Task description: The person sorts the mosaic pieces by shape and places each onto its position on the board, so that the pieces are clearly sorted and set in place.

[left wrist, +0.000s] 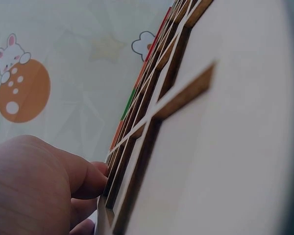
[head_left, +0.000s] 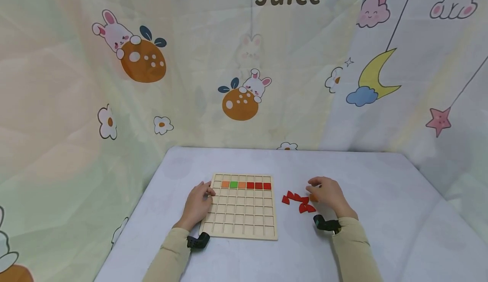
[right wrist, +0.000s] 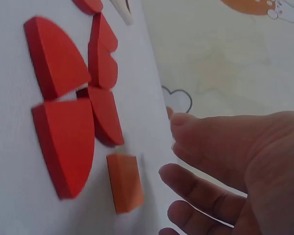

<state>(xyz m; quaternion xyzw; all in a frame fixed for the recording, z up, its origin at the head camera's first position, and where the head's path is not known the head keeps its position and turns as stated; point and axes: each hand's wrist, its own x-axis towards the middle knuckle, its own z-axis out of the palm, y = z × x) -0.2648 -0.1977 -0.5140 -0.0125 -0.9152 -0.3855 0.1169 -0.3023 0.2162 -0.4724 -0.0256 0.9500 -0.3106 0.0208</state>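
A wooden grid board [head_left: 244, 208] lies flat on the table, with one row holding orange, green and red square tiles [head_left: 250, 185]. My left hand [head_left: 198, 203] holds the board's left edge; in the left wrist view the bent fingers [left wrist: 85, 178] meet its rim. To the right of the board, several red quarter-round pieces [right wrist: 68, 142] lie in a loose cluster. Beside them sits an orange block [right wrist: 125, 183]. My right hand [head_left: 327, 194] hovers just over that block, fingers loosely bent and apart, with nothing between them in the right wrist view.
A white-covered table [head_left: 381, 239] carries everything, its far edge meeting a printed cloth backdrop [head_left: 190, 83] with rabbits, oranges and flowers. Dark wrist cameras are strapped at the left wrist [head_left: 198, 241] and the right wrist [head_left: 325, 223].
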